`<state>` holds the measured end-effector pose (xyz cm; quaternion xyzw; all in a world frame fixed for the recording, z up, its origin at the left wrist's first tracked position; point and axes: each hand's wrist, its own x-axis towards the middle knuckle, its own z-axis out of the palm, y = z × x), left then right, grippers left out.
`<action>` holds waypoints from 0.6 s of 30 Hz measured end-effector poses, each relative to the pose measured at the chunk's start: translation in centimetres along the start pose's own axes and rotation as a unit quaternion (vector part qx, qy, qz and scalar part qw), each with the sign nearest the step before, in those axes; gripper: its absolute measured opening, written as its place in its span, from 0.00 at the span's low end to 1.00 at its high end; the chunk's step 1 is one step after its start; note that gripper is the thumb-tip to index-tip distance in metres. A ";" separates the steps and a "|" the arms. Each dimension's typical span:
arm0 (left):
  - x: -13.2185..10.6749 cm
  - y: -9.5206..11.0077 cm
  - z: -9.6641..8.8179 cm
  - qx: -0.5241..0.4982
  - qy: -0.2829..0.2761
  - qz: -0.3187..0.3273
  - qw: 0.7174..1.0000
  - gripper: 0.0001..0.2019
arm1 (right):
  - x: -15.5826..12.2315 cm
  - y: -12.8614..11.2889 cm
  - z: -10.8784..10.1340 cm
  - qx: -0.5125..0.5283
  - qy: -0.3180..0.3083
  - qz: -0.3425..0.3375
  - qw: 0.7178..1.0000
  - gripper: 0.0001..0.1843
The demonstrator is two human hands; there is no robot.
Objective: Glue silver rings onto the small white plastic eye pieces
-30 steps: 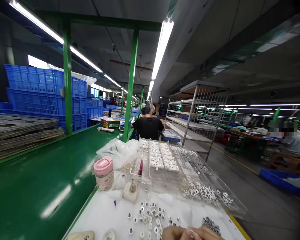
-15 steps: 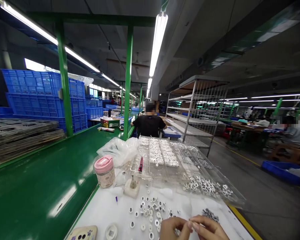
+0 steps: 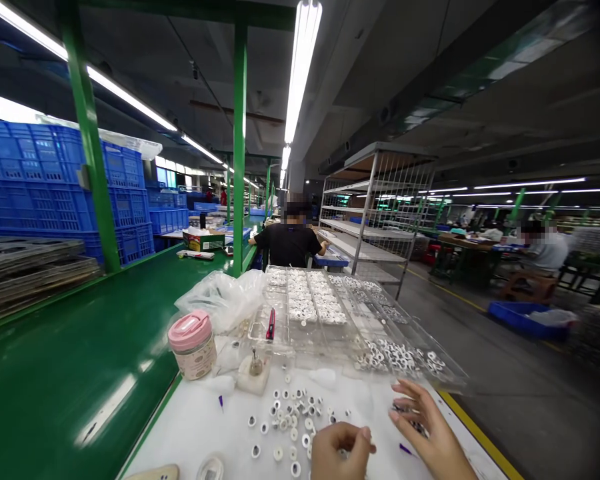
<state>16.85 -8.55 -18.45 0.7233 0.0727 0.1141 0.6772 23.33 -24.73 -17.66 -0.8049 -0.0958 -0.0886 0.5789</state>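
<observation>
My left hand [image 3: 341, 452] is closed in a pinch at the bottom of the head view, beside the loose parts. A bit of something pale shows at its fingertips, too small to name. My right hand [image 3: 433, 427] is open, fingers apart, over a pile of small dark metal parts [image 3: 416, 427] that it partly hides. Just below that palm lies a purple-tipped item [image 3: 407, 449]. Small white round parts [image 3: 294, 435], several with dark centres, are scattered on the white worktop [image 3: 180, 420] left of my left hand.
Clear compartment trays [image 3: 325, 337] with white parts stand behind. A pink-lidded jar [image 3: 193, 347], plastic bag [image 3: 220, 300], red cutter [image 3: 271, 324] and small bottle in a white block [image 3: 254, 373] are at left. A person in black [image 3: 293, 243] sits ahead, near a wire rack [image 3: 375, 213].
My hands were together at the fingertips; now they are apart. The right hand has opened and reached over the dark parts. The view has turned slightly right.
</observation>
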 end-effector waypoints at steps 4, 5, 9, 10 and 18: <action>0.0 0.3 -0.4 -0.036 -0.003 -0.004 0.999 0.21 | 0.3 0.9 1.5 -0.067 -0.087 -0.035 0.993 0.36; 0.0 0.3 -0.5 -0.043 -0.001 -0.004 0.999 0.22 | 0.3 1.1 2.1 -0.079 -0.092 -0.035 0.992 0.36; 0.2 0.2 -0.7 -0.058 0.001 -0.006 0.998 0.23 | 0.3 1.2 3.6 -0.099 -0.077 -0.015 0.992 0.31; 0.3 0.1 -0.8 -0.061 0.001 -0.008 0.998 0.24 | 0.4 1.1 3.7 -0.102 -0.081 -0.017 0.991 0.28; -0.4 0.7 -0.8 -0.057 -0.023 -0.028 0.998 0.23 | -0.2 0.2 2.9 -0.133 -0.103 -0.068 0.983 0.20</action>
